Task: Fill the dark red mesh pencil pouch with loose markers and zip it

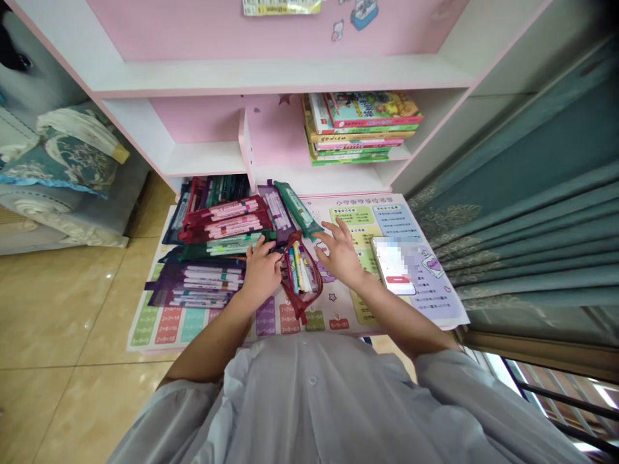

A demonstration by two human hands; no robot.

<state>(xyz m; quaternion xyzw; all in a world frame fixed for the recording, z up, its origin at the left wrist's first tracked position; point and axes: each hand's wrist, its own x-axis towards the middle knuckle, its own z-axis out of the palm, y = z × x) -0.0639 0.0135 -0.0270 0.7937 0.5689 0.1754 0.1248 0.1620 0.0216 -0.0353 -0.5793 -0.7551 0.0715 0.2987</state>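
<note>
Red zip pencil pouch (304, 287) sits open on the times-table mat (338, 320), dead ahead of you at 12 o'clock, with a bundle of coloured pens (297, 267) lying in its mouth; your left hand (261, 270) is just at the pouch's 9 o'clock, fingers curled down over the edge of a green pen pack (227, 245); whether those fingers are actually gripping the pack, you can't tell from this view; your right hand (341, 252) hovers at the pouch's 2 o'clock, fingers spread wide and released, holding nothing; its fingertips (333, 225) are near a green zip sleeve (296, 209) at about 11 o'clock from that hand, with a purple sleeve (275, 211) right beside it; red pen packs (222, 220) and purple pen packs (193, 278) are piled at the pouch's 9 to 10 o'clock; a phone (394, 264) lies flat on the mat at 3 o'clock from the pouch, its screen blurred; up at 1 o'clock, a stack of books (362, 125) lies on a white-and-pink shelf (271, 74); a teal curtain (527, 219) hangs at 3 o'clock, and a patterned cushion (62, 154) sits at 10 o'clock above the tiled floor (62, 309).
</note>
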